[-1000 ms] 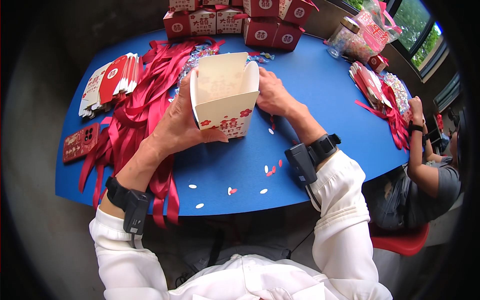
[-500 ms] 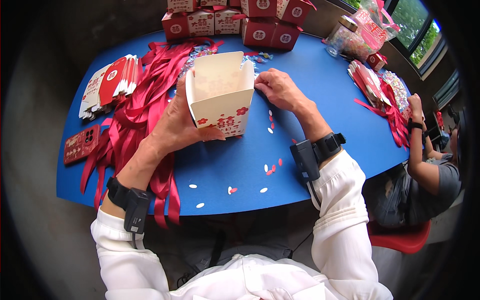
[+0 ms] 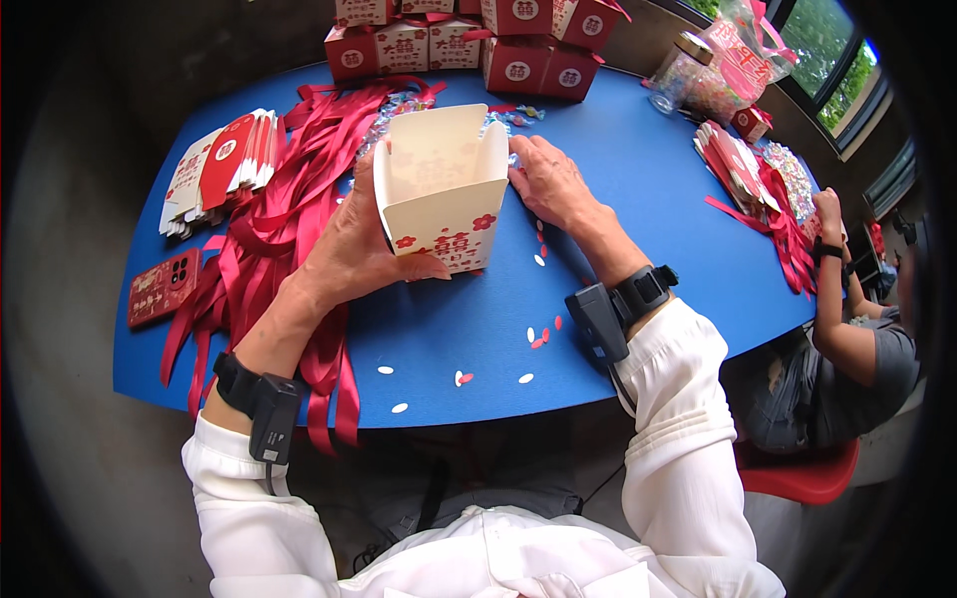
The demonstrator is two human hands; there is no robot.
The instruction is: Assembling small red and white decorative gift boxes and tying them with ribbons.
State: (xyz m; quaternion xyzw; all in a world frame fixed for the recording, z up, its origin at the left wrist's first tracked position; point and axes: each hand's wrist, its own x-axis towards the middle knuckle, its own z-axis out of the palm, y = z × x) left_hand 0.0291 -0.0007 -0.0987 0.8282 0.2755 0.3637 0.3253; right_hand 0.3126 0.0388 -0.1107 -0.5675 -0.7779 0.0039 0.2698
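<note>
My left hand (image 3: 349, 234) grips a small open-topped paper gift box (image 3: 444, 224) by its left side and lower front, thumb across the front. The box is cream with red flowers and red characters, its top flaps standing up. Of its inside I see only the upper back wall; the bottom is hidden. Just right of the box, my right hand (image 3: 554, 184) is closed, fingers bent down at the table. A shiny bluish wrapped candy shows at its fingertips, mostly covered. More wrapped candies (image 3: 523, 116) lie behind the box.
Red ribbons (image 3: 264, 239) spread at left, beside flat folded boxes (image 3: 224, 164) and a red phone (image 3: 162, 287). Finished boxes (image 3: 538, 68) are stacked at the back. Oval confetti (image 3: 525, 379) dots the blue table (image 3: 638, 199). A person (image 3: 847, 359) sits at right near candy jars (image 3: 688, 75).
My right hand has shifted slightly, its fingers reaching further down beside the box, and its wrist has moved a little left. The left hand and box stay nearly still.
</note>
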